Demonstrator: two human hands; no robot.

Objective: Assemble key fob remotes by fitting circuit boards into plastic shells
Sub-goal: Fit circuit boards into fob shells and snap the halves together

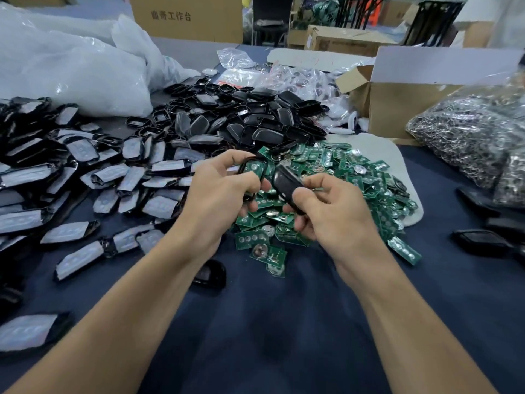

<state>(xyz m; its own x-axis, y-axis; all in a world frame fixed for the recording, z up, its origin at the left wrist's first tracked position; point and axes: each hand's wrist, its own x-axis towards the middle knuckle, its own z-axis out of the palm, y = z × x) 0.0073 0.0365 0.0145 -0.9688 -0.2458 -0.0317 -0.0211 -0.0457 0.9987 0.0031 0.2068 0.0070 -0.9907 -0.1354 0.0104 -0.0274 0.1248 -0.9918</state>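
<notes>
Head: left hand (218, 191) one shell (252, 167); right hand (332, 206) one.

Big white plastic bags (65, 66) lie back left, a brown box (397, 109) stands back right, and a bag of shiny metal bits (468, 132) lies just beside it.

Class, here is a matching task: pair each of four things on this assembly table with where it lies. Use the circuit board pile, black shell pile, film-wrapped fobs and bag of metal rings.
Things:
1. circuit board pile
2. black shell pile
3. film-wrapped fobs
4. bag of metal rings

Places:
A. far right
B. left side
C. centre, at the back
D. centre, partly on the white pad

Pairs: 1-D, 2-C, 3-B, 4-A
</notes>
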